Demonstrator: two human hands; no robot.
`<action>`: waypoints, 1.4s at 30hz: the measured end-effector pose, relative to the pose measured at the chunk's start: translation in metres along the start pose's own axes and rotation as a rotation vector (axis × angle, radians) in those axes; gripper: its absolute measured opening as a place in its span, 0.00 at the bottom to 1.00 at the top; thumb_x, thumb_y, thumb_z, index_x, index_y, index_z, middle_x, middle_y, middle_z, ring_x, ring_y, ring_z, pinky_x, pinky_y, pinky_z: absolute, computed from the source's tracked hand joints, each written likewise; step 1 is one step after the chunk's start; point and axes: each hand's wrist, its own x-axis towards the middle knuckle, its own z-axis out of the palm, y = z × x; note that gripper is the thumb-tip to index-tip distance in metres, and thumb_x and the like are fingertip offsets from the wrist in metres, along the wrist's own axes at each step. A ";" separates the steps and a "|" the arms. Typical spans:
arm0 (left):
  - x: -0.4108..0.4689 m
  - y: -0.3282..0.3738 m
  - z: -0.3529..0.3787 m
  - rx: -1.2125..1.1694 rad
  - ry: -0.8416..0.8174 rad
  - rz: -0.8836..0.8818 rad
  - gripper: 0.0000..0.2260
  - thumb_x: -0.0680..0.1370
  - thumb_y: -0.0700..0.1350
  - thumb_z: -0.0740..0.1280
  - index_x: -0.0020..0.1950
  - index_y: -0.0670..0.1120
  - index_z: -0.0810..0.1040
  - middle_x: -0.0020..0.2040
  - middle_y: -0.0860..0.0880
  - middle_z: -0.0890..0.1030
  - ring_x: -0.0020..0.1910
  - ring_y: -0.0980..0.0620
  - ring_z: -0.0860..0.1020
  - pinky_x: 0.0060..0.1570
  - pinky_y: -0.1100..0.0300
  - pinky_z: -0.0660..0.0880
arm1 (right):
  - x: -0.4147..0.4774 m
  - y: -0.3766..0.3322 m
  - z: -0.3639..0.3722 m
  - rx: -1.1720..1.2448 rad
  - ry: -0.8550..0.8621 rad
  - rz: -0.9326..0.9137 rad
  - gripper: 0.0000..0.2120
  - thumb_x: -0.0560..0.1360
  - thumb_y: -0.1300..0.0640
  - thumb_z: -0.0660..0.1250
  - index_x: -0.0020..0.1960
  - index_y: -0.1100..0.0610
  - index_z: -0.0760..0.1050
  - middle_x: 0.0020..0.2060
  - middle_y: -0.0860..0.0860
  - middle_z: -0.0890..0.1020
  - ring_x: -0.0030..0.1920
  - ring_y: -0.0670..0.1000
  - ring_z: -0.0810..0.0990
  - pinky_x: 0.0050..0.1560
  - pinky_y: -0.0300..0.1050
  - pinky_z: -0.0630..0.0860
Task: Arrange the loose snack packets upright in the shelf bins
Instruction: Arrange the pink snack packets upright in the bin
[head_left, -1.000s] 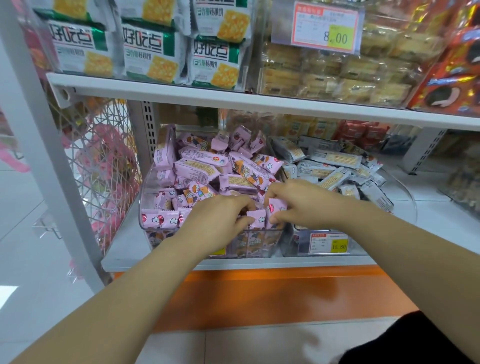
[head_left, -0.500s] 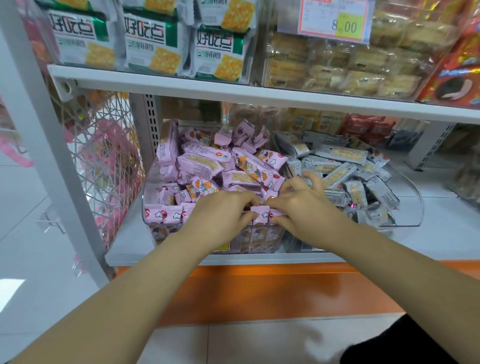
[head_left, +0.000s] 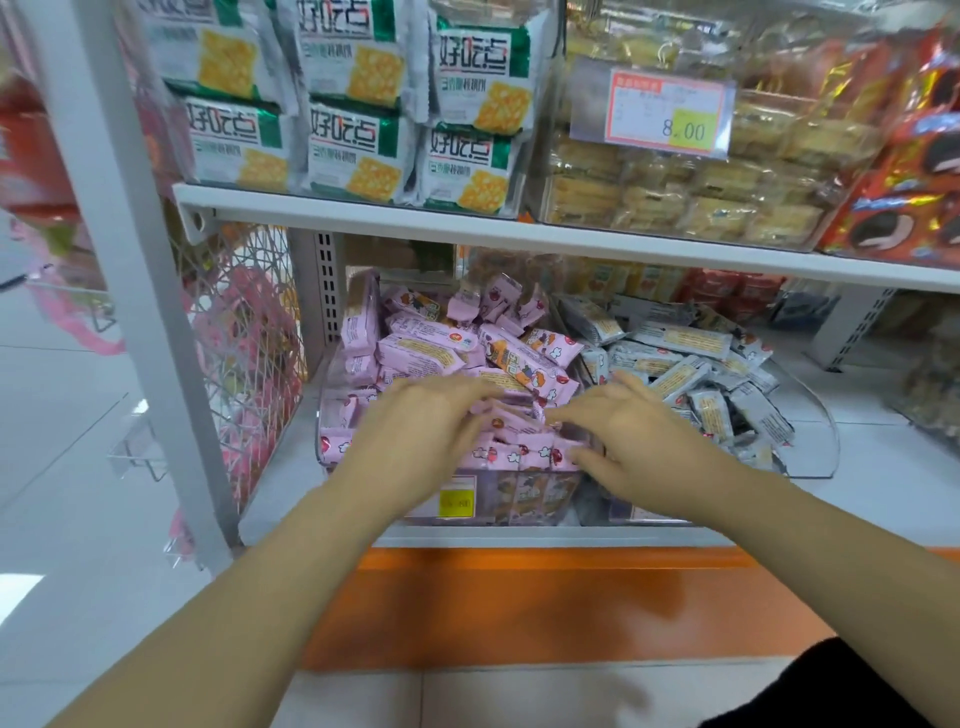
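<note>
A clear plastic bin (head_left: 332, 462) on the lower shelf is heaped with pink snack packets (head_left: 421, 356). A row of them stands upright along its front wall (head_left: 524, 454). My left hand (head_left: 415, 436) lies over the left front of the pile, fingers extended and touching the packets. My right hand (head_left: 628, 436) rests on the right front of the same bin, fingers spread, thumb against the upright row. Neither hand visibly grips a packet. A second clear bin (head_left: 815, 457) to the right holds grey-white packets (head_left: 675, 364) in a loose heap.
The white shelf board (head_left: 519, 228) above carries green-and-white cracker packs (head_left: 358, 150), clear boxes of biscuits with an 8.00 price tag (head_left: 670, 111) and red-orange packs (head_left: 909, 171). A white upright post (head_left: 140, 291) and wire rack (head_left: 244, 353) stand at left. An orange base (head_left: 571, 597) runs below.
Both hands have opened from pinching pink packets at the front of the bin to lying flat on the pile, slightly further apart. The camera has moved closer and tilted up.
</note>
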 end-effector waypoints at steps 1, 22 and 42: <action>-0.003 -0.011 -0.007 -0.039 0.059 -0.050 0.13 0.79 0.44 0.65 0.63 0.52 0.78 0.57 0.53 0.82 0.55 0.48 0.79 0.55 0.53 0.73 | 0.006 -0.003 -0.002 0.032 0.027 0.003 0.20 0.79 0.49 0.61 0.70 0.48 0.68 0.62 0.47 0.77 0.64 0.48 0.69 0.72 0.45 0.52; -0.034 -0.072 -0.019 -0.414 0.157 -0.557 0.18 0.79 0.37 0.62 0.64 0.54 0.76 0.52 0.55 0.77 0.34 0.79 0.72 0.32 0.76 0.72 | 0.074 -0.034 0.013 0.151 -0.086 0.122 0.08 0.77 0.53 0.64 0.55 0.47 0.77 0.46 0.43 0.78 0.44 0.48 0.74 0.45 0.45 0.74; -0.029 -0.094 -0.032 -0.621 0.073 -0.501 0.13 0.78 0.43 0.66 0.49 0.63 0.76 0.48 0.66 0.79 0.45 0.69 0.78 0.44 0.77 0.70 | 0.165 -0.085 0.024 -0.062 -0.173 -0.357 0.16 0.75 0.49 0.66 0.63 0.43 0.74 0.53 0.47 0.81 0.56 0.52 0.72 0.64 0.49 0.61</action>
